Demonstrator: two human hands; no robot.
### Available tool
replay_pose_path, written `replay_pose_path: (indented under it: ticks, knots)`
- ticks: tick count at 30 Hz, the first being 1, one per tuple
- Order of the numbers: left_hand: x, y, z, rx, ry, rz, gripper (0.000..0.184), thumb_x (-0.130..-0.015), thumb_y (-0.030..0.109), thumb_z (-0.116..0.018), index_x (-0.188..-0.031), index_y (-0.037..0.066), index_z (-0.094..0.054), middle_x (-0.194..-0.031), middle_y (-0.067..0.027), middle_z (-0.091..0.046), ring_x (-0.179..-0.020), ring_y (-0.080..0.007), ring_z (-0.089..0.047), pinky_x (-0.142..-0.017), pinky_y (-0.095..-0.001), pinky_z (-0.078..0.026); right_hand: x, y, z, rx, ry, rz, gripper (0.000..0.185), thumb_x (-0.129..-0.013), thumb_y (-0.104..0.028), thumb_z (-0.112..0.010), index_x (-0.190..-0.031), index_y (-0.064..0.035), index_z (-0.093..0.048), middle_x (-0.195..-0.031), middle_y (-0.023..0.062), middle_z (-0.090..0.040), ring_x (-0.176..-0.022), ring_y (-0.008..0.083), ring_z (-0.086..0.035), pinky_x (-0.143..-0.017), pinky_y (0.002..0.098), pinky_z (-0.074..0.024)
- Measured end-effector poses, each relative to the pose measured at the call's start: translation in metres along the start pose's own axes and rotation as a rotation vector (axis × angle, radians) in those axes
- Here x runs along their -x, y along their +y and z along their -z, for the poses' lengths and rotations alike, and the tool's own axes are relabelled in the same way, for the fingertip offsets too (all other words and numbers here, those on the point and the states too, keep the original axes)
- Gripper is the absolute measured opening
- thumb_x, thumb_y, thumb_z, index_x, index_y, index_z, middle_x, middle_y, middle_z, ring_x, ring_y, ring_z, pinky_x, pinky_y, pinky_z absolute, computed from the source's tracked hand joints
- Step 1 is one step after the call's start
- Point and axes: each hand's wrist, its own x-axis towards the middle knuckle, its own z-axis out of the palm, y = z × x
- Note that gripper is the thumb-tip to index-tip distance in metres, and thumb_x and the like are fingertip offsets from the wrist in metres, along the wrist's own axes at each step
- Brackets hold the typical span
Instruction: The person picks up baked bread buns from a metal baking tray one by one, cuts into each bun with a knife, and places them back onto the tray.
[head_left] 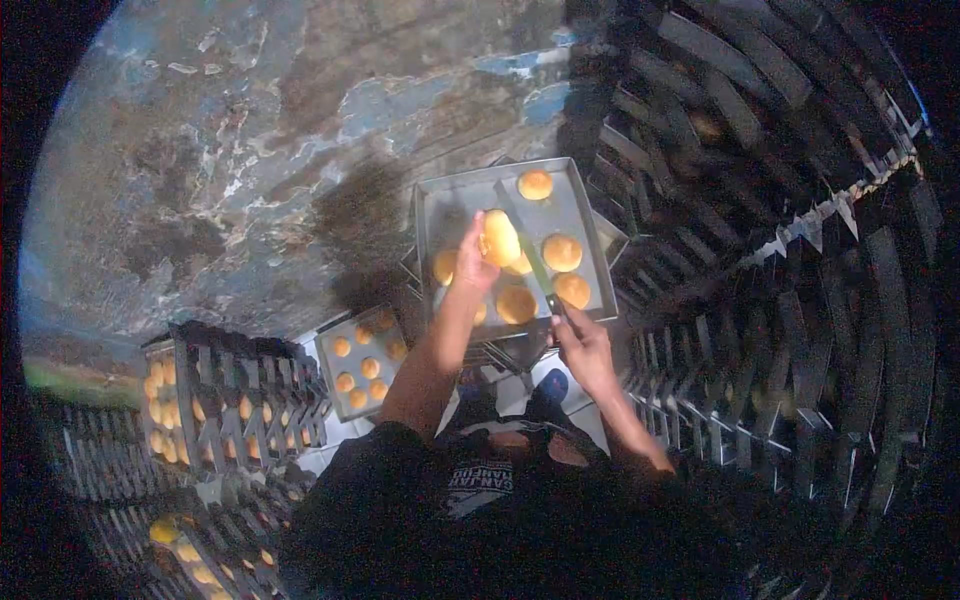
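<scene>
My left hand point(476, 262) grips a round golden bun point(501, 239) and holds it tilted above a metal baking tray point(450, 205). In my right hand point(584, 345) is a long knife point(539, 268), my fingers wrapped round its dark handle. The blade points up and away from me, close to the right side of the held bun. More buns point(563, 253) lie spread on the tray, one of them near its far edge. My left hand and forearm partly cover some of them.
A second tray of buns point(360, 365) sits lower, to the left. Racks point(250, 405) loaded with buns stand at the lower left. Dark slatted racks point(780, 290) line the right side. Beyond the tray is a worn, peeling wall point(250, 150).
</scene>
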Motion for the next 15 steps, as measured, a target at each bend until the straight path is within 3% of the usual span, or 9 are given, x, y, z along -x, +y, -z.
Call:
replay_pose_path:
  ticks: [2, 5, 7, 8, 13, 15]
  knots:
    - [0.003, 0.013, 0.000, -0.001, -0.005, 0.028, 0.034, -0.091, 0.042, -0.068, -0.109, 0.014, -0.066, -0.100, -0.0016, -0.070, -0.093, -0.0198, -0.067, -0.085, -0.0404, -0.055, 0.010, 0.005, 0.003, 0.060, -0.018, -0.011, 0.041, -0.100, -0.022, -0.060, -0.136, -0.0033, -0.057, -0.074, -0.0007, -0.063, -0.066, 0.0046, -0.054, -0.060, 0.0225, -0.0455]
    - [0.012, -0.002, -0.011, -0.038, 0.043, 0.013, 0.031, -0.092, 0.038, -0.068, -0.111, 0.014, -0.064, -0.099, -0.0016, -0.069, -0.092, -0.0196, -0.067, -0.083, -0.0406, -0.055, 0.013, 0.014, 0.002, -0.009, 0.011, -0.030, 0.038, -0.099, -0.020, -0.059, -0.134, -0.0075, -0.060, -0.071, -0.0019, -0.062, -0.057, 0.0018, -0.047, -0.050, 0.0218, -0.0395]
    - [0.008, -0.020, -0.008, -0.039, -0.026, 0.034, 0.031, -0.092, 0.037, -0.067, -0.113, 0.013, -0.063, -0.098, -0.0015, -0.069, -0.091, -0.0196, -0.067, -0.082, -0.0408, -0.055, -0.008, 0.008, 0.000, -0.064, 0.075, 0.001, 0.037, -0.099, -0.021, -0.060, -0.133, -0.0066, -0.061, -0.072, -0.0020, -0.063, -0.057, 0.0021, -0.047, -0.050, 0.0218, -0.0395]
    - [0.005, -0.025, -0.005, -0.038, -0.097, 0.041, 0.031, -0.093, 0.035, -0.067, -0.114, 0.013, -0.062, -0.098, -0.0014, -0.068, -0.091, -0.0196, -0.067, -0.082, -0.0409, -0.056, -0.016, 0.001, 0.002, 0.044, 0.073, 0.066, 0.035, -0.099, -0.024, -0.061, -0.127, -0.0022, -0.062, -0.073, -0.0011, -0.063, -0.067, 0.0061, -0.055, -0.060, 0.0244, -0.0460]
    - [-0.004, 0.004, 0.005, -0.112, -0.061, -0.010, 0.035, -0.095, 0.041, -0.061, -0.114, 0.011, -0.063, -0.105, -0.0061, -0.069, -0.096, -0.0225, -0.068, -0.088, -0.0419, -0.055, 0.005, 0.003, 0.010, 0.043, -0.003, 0.004, 0.039, -0.099, -0.021, -0.062, -0.133, -0.0027, -0.059, -0.073, -0.0012, -0.064, -0.067, 0.0053, -0.055, -0.061, 0.0241, -0.0458]
    - [0.000, 0.003, 0.006, -0.152, -0.100, -0.010, 0.035, -0.095, 0.040, -0.061, -0.114, 0.011, -0.063, -0.106, -0.0058, -0.069, -0.097, -0.0221, -0.067, -0.088, -0.0417, -0.055, 0.011, 0.021, 0.010, -0.007, -0.007, 0.015, 0.040, -0.100, -0.022, -0.059, -0.135, -0.0049, -0.059, -0.072, -0.0028, -0.063, -0.055, 0.0029, -0.046, -0.051, 0.0218, -0.0386]
